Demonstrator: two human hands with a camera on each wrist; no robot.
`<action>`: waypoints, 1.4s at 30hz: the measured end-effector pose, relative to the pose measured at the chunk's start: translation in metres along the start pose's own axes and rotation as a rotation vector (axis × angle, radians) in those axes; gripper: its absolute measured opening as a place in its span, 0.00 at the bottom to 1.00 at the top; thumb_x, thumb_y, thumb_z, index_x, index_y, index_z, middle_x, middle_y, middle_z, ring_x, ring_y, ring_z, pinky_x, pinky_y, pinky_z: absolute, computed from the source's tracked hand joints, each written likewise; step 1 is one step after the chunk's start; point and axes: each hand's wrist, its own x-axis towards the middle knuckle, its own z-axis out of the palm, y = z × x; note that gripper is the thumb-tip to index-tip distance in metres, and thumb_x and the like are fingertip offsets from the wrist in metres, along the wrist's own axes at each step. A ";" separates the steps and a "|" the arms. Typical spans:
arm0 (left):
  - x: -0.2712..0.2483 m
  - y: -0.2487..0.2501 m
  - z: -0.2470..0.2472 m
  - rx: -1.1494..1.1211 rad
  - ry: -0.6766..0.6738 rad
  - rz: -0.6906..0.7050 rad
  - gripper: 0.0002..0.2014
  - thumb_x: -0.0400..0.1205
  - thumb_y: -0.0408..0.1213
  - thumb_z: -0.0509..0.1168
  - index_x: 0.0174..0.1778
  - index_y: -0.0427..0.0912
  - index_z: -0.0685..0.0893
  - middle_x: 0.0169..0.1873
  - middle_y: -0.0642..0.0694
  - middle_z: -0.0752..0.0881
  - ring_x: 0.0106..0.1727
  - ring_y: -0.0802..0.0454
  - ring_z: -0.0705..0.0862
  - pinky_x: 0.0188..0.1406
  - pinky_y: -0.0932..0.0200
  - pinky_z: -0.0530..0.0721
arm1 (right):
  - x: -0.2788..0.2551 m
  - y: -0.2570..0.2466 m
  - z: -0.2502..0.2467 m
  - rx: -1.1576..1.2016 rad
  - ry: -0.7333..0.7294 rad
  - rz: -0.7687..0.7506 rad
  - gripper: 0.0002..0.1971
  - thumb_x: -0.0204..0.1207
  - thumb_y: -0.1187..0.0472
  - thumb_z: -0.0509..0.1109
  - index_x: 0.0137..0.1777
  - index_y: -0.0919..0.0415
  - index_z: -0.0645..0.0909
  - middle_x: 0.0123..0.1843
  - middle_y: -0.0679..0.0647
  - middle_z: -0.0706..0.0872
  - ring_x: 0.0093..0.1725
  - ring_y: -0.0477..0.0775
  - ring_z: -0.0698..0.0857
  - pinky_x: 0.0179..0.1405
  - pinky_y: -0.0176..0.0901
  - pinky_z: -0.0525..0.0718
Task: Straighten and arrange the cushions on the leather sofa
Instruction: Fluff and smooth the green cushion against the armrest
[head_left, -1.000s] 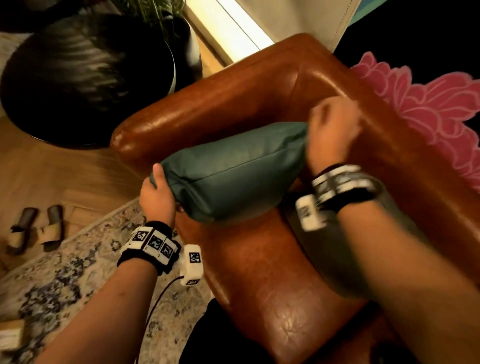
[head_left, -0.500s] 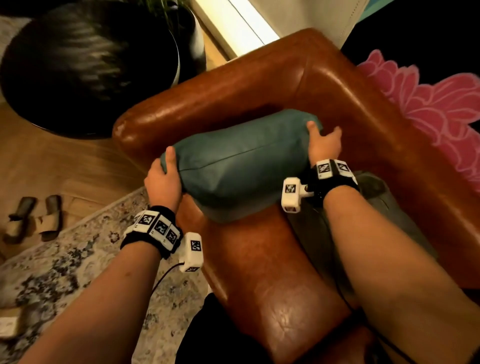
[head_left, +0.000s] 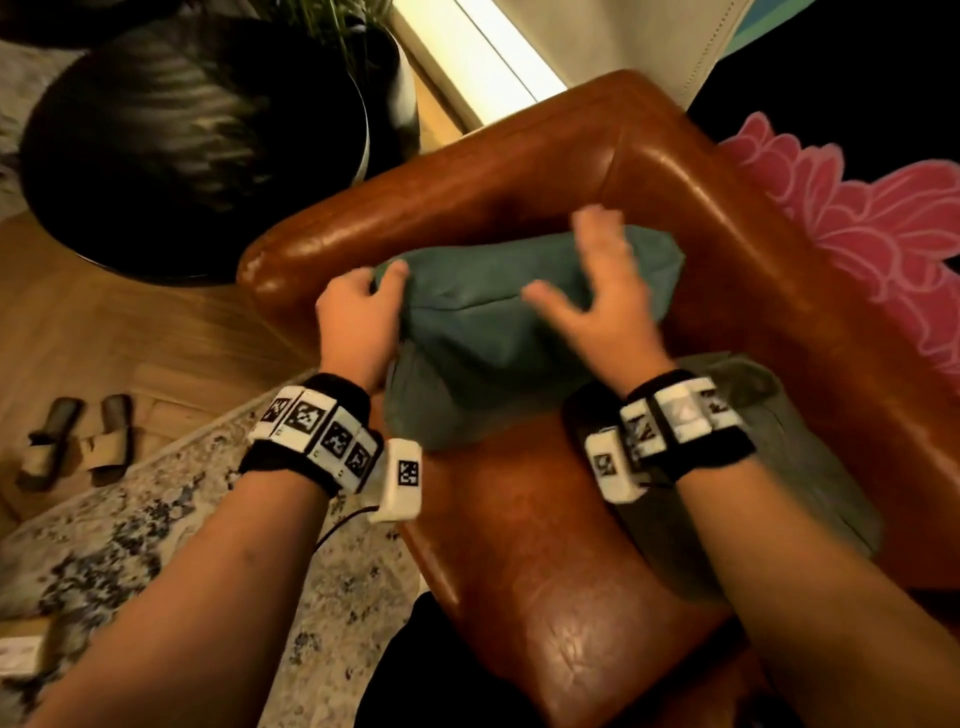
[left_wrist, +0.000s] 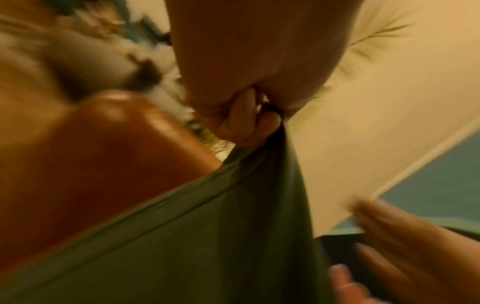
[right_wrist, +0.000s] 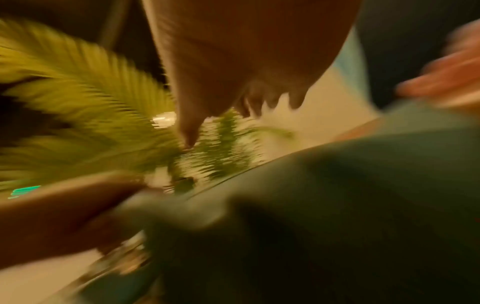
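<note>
A teal-green cushion leans in the corner of the brown leather sofa, between the armrest and the backrest. My left hand grips its upper left corner; the left wrist view shows the fingers pinching the bunched fabric. My right hand hovers blurred over the cushion's top with fingers spread, holding nothing. In the right wrist view its straight fingers hang above the cushion. A second grey-green cushion lies flat on the seat under my right forearm.
A big dark round table and a potted plant stand left of the armrest. A patterned rug and a pair of sandals lie on the wooden floor. A pink flower-shaped thing sits behind the backrest.
My right hand has let go of the cushion's right end and swung over its top with fingers spread. The left hand has shifted up onto the cushion's upper left corner.
</note>
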 end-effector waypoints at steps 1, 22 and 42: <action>-0.001 0.021 0.005 -0.029 -0.062 0.058 0.29 0.78 0.61 0.63 0.31 0.33 0.79 0.24 0.37 0.81 0.31 0.35 0.85 0.36 0.36 0.85 | -0.008 -0.027 0.007 -0.050 -0.134 -0.111 0.51 0.74 0.34 0.68 0.89 0.61 0.54 0.89 0.58 0.56 0.89 0.58 0.51 0.88 0.54 0.49; -0.044 -0.111 0.012 -0.484 0.032 -0.440 0.12 0.83 0.52 0.67 0.47 0.47 0.87 0.42 0.47 0.90 0.37 0.52 0.88 0.38 0.54 0.86 | 0.053 0.052 -0.037 0.013 0.439 0.426 0.13 0.80 0.47 0.67 0.38 0.50 0.71 0.36 0.47 0.76 0.41 0.50 0.75 0.39 0.39 0.67; -0.022 0.025 0.021 -0.362 -0.308 0.036 0.14 0.84 0.47 0.68 0.38 0.40 0.84 0.30 0.44 0.80 0.30 0.57 0.76 0.30 0.61 0.75 | -0.009 -0.057 0.054 -0.253 -0.386 -0.126 0.46 0.78 0.42 0.70 0.89 0.61 0.53 0.89 0.58 0.56 0.89 0.58 0.52 0.87 0.54 0.47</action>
